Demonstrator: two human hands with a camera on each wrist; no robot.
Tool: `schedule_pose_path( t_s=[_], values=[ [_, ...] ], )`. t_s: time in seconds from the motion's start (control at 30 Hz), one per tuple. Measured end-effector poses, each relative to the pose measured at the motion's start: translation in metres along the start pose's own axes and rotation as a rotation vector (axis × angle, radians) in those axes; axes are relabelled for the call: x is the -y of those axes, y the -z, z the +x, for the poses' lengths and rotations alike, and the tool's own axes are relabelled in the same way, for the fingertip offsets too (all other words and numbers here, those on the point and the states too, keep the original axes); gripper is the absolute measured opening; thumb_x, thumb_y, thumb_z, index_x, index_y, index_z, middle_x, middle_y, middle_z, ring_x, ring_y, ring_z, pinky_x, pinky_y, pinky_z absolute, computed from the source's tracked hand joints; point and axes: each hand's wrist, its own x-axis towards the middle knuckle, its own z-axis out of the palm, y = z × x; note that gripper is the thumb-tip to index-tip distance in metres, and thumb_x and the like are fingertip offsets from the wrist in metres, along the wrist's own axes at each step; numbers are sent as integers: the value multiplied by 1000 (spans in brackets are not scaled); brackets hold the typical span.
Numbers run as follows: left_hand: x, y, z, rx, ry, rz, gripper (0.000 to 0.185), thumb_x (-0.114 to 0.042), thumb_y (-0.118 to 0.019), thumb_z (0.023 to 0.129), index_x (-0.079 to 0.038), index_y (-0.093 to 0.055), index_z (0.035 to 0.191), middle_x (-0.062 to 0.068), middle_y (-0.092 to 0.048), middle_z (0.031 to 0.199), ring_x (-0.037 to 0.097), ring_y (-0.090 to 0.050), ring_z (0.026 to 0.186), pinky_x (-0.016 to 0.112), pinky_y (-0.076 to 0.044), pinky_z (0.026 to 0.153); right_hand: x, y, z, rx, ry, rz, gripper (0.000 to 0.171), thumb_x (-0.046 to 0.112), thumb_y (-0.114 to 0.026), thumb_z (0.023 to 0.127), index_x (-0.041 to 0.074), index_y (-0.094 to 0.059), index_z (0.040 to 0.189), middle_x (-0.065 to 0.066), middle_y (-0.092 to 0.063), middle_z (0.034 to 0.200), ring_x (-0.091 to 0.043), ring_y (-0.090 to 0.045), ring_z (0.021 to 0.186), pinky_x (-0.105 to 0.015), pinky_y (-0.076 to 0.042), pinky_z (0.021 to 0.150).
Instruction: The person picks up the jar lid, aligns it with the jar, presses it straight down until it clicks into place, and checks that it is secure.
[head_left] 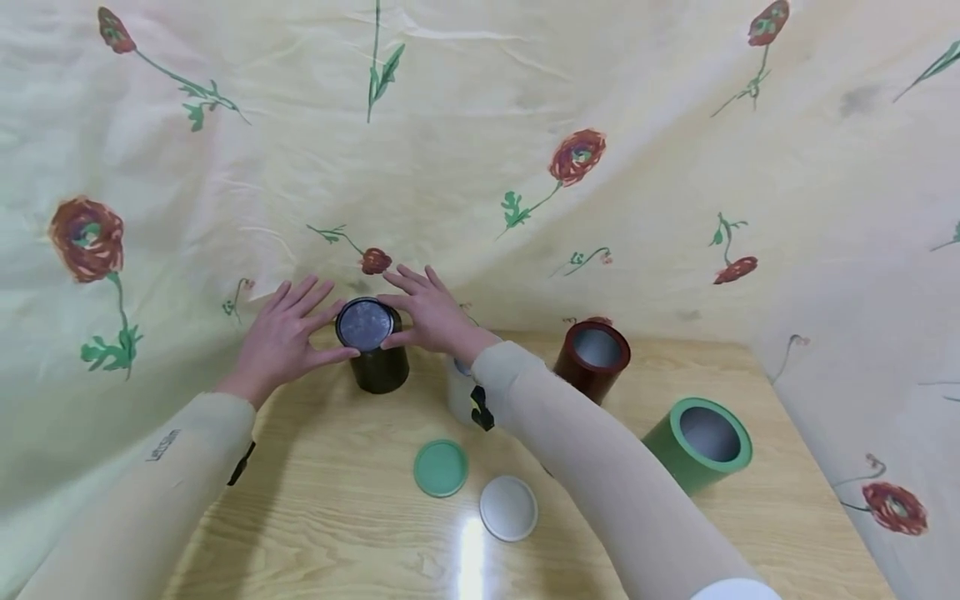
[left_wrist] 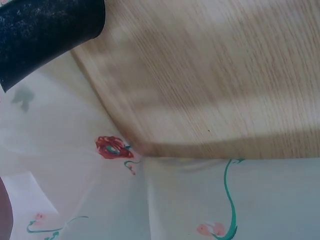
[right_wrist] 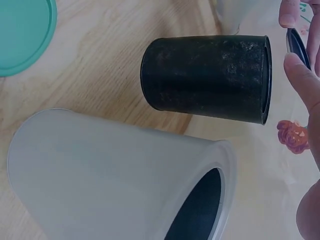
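L hand (head_left: 285, 335), R hand (head_left: 433, 313) pinch blk lid (head_left: 365, 324) (fingers splayed).

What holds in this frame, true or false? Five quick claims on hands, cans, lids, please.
1. The left hand and right hand both have fingers at the rim of the black lid. True.
2. That lid is seated on the black can. False: the right wrist view shows a gap between them.
3. The white can is open. True.
4. The green lid covers the green can. False: it lies on the table, and the can is open.
5. In the head view, the red can is right of the green can. False: it is left.
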Motion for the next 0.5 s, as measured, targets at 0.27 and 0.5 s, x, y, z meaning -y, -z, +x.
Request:
schedule_pose_path(
  t_s=[0.27,0.5],
  values=[
    [5,-4,3,78,33,23,87,-63,-85,80,-10,-66,147,20,-51,161,41,-37,155,62,-25,128,-3,-2,8,30,1,6,81,58,-81,89,19,-58,156,-8,-31,175,-28,-17,165,-57,-7,133],
    [10,-8,9,141,56,21,89,-66,-82,82,-13,-63,151,19,-48,163,40,-34,157,60,-23,129,-6,-2,13,71,-26,5,80,59,-81,90,21,-58,156,-6,-30,175,-27,-17,165,-57,-6,133]
  ],
)
